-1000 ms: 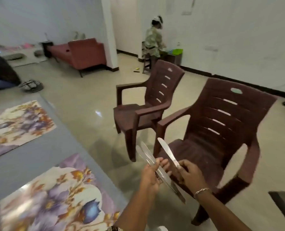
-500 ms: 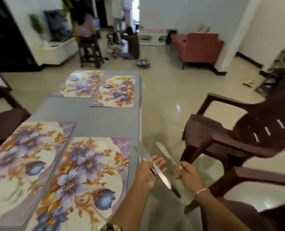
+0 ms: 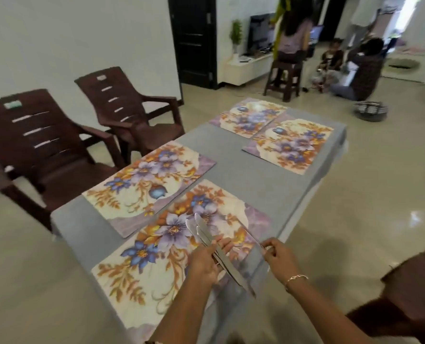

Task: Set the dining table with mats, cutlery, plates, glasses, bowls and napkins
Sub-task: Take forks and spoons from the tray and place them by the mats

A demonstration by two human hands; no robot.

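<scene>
While my left fingers (image 3: 222, 245) grip the spare knives (image 3: 235, 275), my right fingers (image 3: 271, 244) pinch one knife (image 3: 251, 235) over the mat (image 3: 132, 276) below. Cutlery step; next, lay it flat at the mat's right edge.

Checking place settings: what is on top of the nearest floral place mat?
Nothing visibly laid on the mat; left hand and right hand hold silver steel knives above it, hiding a patch.
</scene>
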